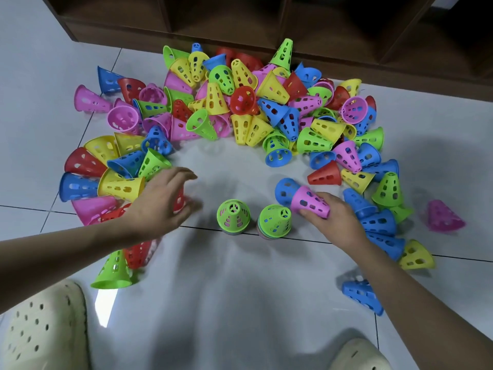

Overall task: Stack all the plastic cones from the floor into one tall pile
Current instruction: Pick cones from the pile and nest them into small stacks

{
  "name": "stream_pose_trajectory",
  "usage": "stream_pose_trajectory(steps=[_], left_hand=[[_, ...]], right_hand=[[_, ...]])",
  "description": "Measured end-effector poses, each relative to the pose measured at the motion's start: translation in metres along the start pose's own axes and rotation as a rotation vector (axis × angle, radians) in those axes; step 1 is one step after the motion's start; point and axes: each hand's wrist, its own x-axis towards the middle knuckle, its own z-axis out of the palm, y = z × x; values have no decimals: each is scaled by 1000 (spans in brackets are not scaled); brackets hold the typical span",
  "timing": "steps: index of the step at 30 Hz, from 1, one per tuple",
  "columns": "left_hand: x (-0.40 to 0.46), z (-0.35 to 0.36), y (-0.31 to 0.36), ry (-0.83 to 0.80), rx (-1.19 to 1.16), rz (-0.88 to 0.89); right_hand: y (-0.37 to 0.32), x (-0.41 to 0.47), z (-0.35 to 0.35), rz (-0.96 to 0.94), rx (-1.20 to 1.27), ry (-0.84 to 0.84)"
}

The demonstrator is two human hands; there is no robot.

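A wide arc of loose plastic cones [240,108] in pink, yellow, blue, green and red lies scattered on the pale tiled floor [240,289], mostly on their sides, in front of a dark wooden shelf unit [240,20]. Inside the arc stand two short upright stacks, each topped by a green cone: the left stack [233,216] and the right stack [274,221], just beside each other.

The right hand [330,217] grips a pink cone [309,201] near its wide rim, fingers curled round it; a blue cone [285,190] is nested with it at the narrow end, and the pair is tilted just right of the right stack. The left hand [162,201] reaches over the left part of the arc with fingers spread and relaxed, above a red cone [179,200] partly hidden beneath it; whether it touches the cone cannot be told.

Two cream perforated clogs [45,332] show at the bottom edge.
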Motion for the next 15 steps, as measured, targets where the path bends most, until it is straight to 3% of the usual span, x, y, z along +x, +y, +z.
stream_pose_trajectory(steps=[3, 7, 15], left_hand=[[1, 3, -19, -13, 124, -114], [8, 12, -36, -160, 137, -304], [17, 15, -36, -173, 98, -295]], right_hand=[[-13, -6, -10, -25, 61, 65], [-39, -12, -27, -100, 166, 141], [-79, -27, -39, -300, 145, 119]])
